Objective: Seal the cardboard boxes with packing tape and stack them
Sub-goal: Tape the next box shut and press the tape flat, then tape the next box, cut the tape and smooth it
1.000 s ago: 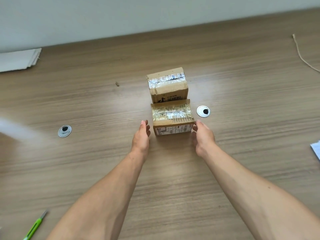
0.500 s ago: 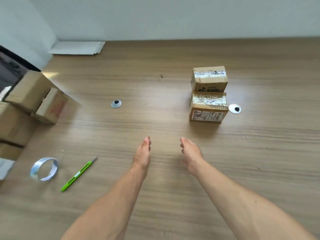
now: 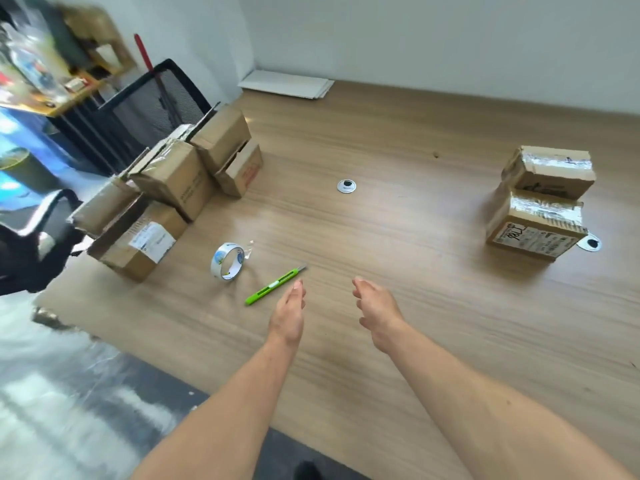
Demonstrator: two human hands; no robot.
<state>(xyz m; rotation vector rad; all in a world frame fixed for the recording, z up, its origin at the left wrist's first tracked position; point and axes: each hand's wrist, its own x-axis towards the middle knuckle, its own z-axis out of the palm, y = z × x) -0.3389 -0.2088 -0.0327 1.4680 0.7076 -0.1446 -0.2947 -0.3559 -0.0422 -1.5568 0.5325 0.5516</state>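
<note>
Two tape-sealed brown cardboard boxes (image 3: 536, 226) sit touching, one behind the other, at the right of the wooden table (image 3: 398, 216). More brown boxes (image 3: 166, 188) pile at its left edge. Between are a clear tape roll (image 3: 227, 261) and a green utility knife (image 3: 273, 287). Beside the knife the left hand (image 3: 289, 313) hovers straight-fingered, the right hand (image 3: 375, 311) loosely curled, both empty.

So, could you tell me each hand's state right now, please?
Left hand: open, holding nothing.
Right hand: open, fingers loosely curled, holding nothing.
</note>
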